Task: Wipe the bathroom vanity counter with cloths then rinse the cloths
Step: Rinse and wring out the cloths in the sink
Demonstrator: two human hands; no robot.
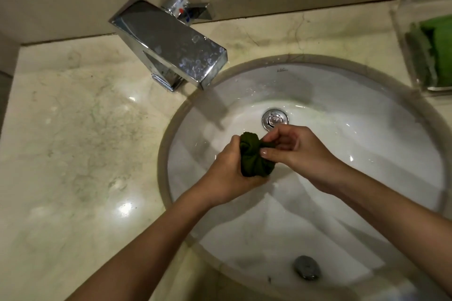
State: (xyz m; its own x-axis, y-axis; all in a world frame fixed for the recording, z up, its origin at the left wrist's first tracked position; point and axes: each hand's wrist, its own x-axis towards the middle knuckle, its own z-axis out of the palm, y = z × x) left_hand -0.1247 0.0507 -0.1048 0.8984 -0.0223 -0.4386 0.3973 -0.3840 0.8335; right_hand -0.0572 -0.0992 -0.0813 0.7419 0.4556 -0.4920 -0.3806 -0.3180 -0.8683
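Note:
A dark green cloth [252, 155], bunched and twisted into a wad, hangs over the middle of the white oval sink [354, 129]. My left hand [227, 176] grips its lower part from the left. My right hand [296, 151] pinches its upper right end between thumb and fingers. The beige marble vanity counter [80, 134] surrounds the sink and shines wet on the left. No water runs from the chrome faucet [168, 44].
The square faucet stands at the sink's back left, its handle [188, 8] behind it. A clear tray [420, 46] at the right edge holds a bright green cloth [440, 46]. The chrome drain [275, 118] sits just beyond my hands. An overflow hole [307, 267] is in the near wall.

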